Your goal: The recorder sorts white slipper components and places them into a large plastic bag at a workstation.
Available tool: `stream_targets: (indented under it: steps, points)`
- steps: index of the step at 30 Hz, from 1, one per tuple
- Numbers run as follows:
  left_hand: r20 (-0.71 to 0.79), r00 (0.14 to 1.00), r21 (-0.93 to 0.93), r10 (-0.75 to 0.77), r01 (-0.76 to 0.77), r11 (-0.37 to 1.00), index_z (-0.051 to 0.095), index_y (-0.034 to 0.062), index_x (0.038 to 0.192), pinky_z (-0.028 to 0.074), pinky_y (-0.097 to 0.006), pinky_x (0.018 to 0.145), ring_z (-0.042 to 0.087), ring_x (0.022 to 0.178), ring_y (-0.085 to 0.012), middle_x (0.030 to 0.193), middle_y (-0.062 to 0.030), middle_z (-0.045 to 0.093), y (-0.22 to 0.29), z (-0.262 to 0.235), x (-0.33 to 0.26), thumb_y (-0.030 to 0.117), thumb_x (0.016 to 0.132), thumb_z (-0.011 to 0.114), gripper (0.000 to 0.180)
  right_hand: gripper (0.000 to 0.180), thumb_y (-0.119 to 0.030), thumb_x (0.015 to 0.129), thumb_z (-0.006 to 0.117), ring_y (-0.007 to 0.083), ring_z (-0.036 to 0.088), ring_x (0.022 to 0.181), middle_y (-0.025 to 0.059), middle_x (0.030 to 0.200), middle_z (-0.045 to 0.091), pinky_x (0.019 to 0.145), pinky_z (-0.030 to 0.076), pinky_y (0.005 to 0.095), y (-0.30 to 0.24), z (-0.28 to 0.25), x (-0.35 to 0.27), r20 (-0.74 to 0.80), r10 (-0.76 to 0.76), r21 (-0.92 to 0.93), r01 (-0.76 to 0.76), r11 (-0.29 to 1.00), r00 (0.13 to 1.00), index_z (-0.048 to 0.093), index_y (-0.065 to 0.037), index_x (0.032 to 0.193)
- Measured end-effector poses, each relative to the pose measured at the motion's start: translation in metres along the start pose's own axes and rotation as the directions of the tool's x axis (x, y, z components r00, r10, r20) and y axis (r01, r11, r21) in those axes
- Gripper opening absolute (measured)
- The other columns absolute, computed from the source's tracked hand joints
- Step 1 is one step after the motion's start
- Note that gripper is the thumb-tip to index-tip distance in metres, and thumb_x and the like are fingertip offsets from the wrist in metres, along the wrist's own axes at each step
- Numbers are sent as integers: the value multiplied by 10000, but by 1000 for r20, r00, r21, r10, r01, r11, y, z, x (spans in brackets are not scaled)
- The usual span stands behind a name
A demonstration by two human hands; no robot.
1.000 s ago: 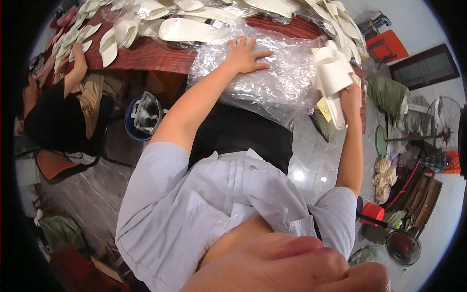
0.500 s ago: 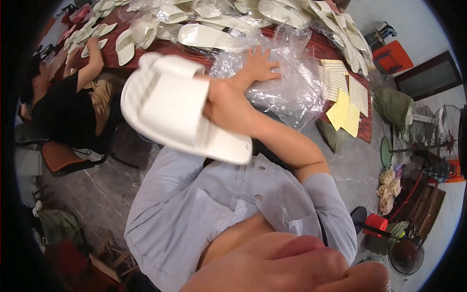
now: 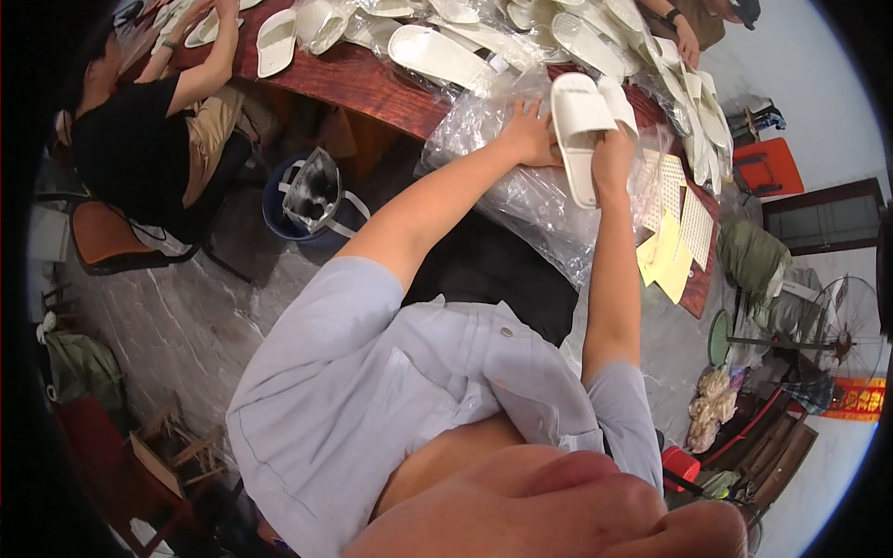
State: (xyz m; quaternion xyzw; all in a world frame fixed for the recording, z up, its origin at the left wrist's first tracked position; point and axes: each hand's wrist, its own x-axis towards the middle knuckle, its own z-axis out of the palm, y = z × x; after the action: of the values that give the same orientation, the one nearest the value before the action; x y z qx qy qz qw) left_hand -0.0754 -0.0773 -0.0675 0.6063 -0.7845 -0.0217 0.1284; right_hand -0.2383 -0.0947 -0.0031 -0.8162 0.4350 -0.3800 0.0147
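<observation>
A pair of white slide slippers point(image 3: 586, 107) is in my right hand point(image 3: 611, 167), whose fingers are tucked at the strap openings. The soles stand tilted up, one slipper partly behind the other. My left hand point(image 3: 530, 135) lies with spread fingers on a heap of clear plastic bags point(image 3: 479, 121) at the table's near edge, just left of the slippers. More of the crinkled plastic spreads under and below the slippers, toward my right forearm.
White slippers point(image 3: 437, 58), some in clear bags, cover the far side of the dark red table point(image 3: 372, 98). Yellow sticker sheets point(image 3: 665, 260) lie at its right corner. A co-worker point(image 3: 139, 130) sits at the left, another person point(image 3: 702, 23) stands far right. A blue bucket point(image 3: 279, 200) is on the floor.
My right hand has carried the slippers away from my chest, over to the right above the plastic bags. My left hand stays spread on the plastic. The view has shifted.
</observation>
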Motion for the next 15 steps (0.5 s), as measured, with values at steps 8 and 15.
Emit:
stream_targets:
  steps: [8,15]
  points:
    - [-296,955,-117,-24,-11,993,678,162,1201,281,-578,1045,464,1251,-347,1278,-162,554,-30,24,12,425,806,642,476,279,-108,887,525,393,584,1117,182,1146,641,920,459,500,50,26,-38,94,23,-265,2,964,995,668,-46,1119]
    - [-377,883,-741,-278,-107,663,576,256,1341,354,-534,980,526,1151,-328,1184,-155,593,-32,17,17,434,879,613,497,495,-448,945,443,362,328,1388,132,1483,392,1112,232,574,37,33,-43,252,292,-506,-131,853,923,685,-78,1166]
